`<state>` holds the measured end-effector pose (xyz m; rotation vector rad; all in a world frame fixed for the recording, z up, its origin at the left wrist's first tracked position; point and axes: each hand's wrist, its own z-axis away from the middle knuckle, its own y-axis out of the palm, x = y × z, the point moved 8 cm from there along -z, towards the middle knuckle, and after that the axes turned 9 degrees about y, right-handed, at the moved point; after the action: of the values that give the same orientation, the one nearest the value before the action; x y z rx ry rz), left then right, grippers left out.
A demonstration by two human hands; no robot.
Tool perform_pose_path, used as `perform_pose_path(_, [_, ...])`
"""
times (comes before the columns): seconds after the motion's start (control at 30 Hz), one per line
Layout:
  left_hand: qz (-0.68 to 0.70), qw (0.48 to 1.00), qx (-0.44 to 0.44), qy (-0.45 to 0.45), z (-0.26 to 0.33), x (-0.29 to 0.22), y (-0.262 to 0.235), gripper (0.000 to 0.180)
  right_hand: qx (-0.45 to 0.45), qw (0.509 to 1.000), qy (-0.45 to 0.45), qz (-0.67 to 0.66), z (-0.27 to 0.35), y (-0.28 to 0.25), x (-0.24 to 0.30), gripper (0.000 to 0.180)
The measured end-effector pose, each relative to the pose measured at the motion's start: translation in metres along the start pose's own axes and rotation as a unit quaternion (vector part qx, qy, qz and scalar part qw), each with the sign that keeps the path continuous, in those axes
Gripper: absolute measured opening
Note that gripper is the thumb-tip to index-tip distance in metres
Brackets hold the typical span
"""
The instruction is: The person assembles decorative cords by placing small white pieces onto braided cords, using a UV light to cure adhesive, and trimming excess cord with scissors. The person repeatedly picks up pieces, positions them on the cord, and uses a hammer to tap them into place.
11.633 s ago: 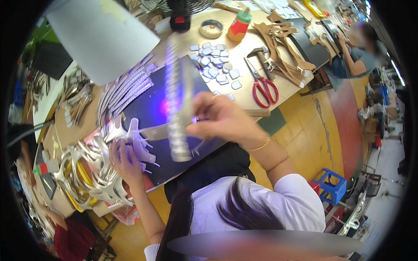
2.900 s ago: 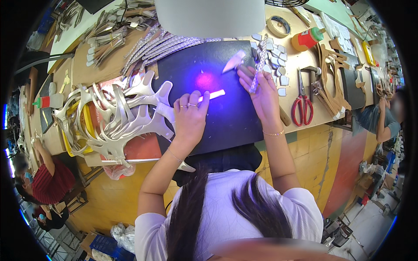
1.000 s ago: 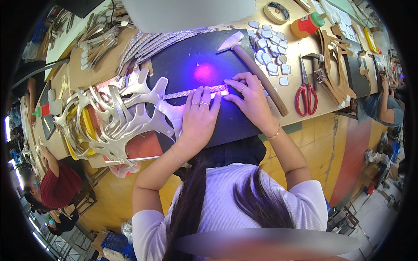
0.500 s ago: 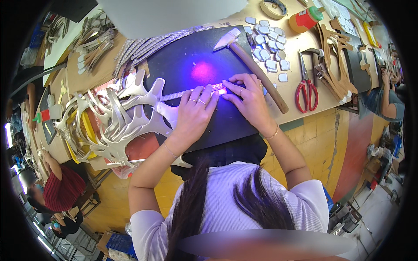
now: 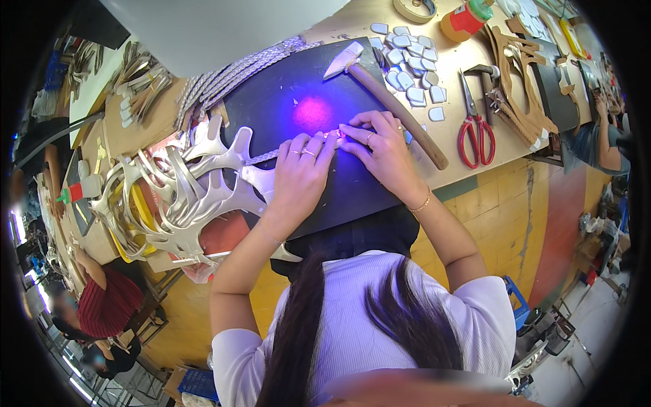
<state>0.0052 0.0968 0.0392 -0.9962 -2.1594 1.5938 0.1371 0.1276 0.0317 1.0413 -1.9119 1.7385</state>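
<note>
A narrow silver braided strap (image 5: 264,157) runs across the black mat (image 5: 268,105) into my hands. My left hand (image 5: 302,169) is closed on it, fingertips pressed together near its end. Close beside it, my right hand (image 5: 384,154) pinches the strap's end between thumb and forefinger. The fingertips and pink-violet light partly hide that end. To the left, the strap meets a pile of silver cut-out shoe-upper pieces (image 5: 190,203). A bright pink spot of light falls on the mat beyond my hands.
A hammer (image 5: 393,104) lies across the mat's right edge. Beyond it are several small rounded pieces (image 5: 411,62), red-handled scissors (image 5: 476,136), a green-capped bottle (image 5: 466,22) and brown cut-outs (image 5: 522,88). Braided straps (image 5: 237,73) lie behind. A large white shape (image 5: 224,27) blocks the top.
The view has shifted slightly. Both hands stay at the strap's end, their fingertips now a little closer together. A small pale bit that showed between them is now mostly covered.
</note>
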Motion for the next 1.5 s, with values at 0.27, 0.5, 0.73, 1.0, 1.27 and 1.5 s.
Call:
perform_pose_path(0.27, [0.034, 0.998, -0.033, -0.03, -0.008, 0.006, -0.001, 0.027, -0.014, 1.0, 0.002, 0.006, 0.0, -0.001, 0.0, 0.027])
perform_pose_path(0.5, [0.051, 0.997, -0.008, -0.053, -0.008, 0.011, 0.001, 0.027, -0.027, 0.989, 0.095, -0.11, 0.004, -0.029, -0.014, 0.028])
perform_pose_path(0.73, [0.176, 0.969, 0.042, -0.168, -0.014, 0.038, 0.013, 0.024, -0.089, 0.955, 0.173, 0.225, 0.017, -0.122, -0.086, 0.024])
perform_pose_path(1.0, [0.358, 0.902, 0.046, -0.237, -0.02, 0.065, 0.023, 0.021, -0.095, 0.912, 0.342, 0.204, 0.078, -0.154, -0.159, 0.044])
perform_pose_path(1.27, [0.48, 0.839, 0.069, -0.249, -0.051, 0.071, -0.017, 0.023, -0.11, 0.907, 0.329, 0.239, 0.069, -0.168, -0.153, 0.049])
perform_pose_path(1.5, [0.508, 0.837, 0.058, -0.194, -0.079, 0.04, -0.066, 0.021, -0.176, 0.93, 0.291, -0.14, 0.081, -0.171, -0.098, 0.047])
